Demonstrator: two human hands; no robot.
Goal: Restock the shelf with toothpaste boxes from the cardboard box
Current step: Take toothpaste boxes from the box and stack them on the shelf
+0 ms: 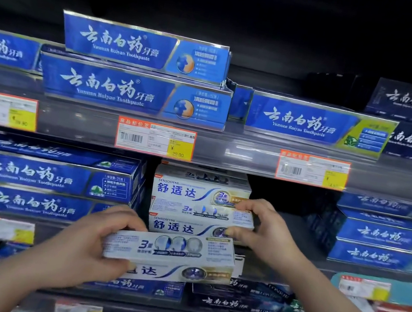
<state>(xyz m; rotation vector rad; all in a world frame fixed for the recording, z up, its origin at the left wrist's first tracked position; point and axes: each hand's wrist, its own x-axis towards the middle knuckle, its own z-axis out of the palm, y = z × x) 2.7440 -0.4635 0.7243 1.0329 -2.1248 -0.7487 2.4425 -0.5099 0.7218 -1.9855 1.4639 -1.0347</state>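
Observation:
My left hand grips the left end of a white toothpaste box, held level in front of the middle shelf. My right hand is closed on the right end of another white toothpaste box that lies in a stack on the middle shelf, thumb below and fingers on top. One more white box sits above it in the stack, with another box's top showing above that. The cardboard box is out of view.
Blue toothpaste boxes are stacked left of the white stack, and more blue ones to the right, with a dark gap between. The upper shelf holds blue boxes above price tags. Dark boxes fill the shelf below.

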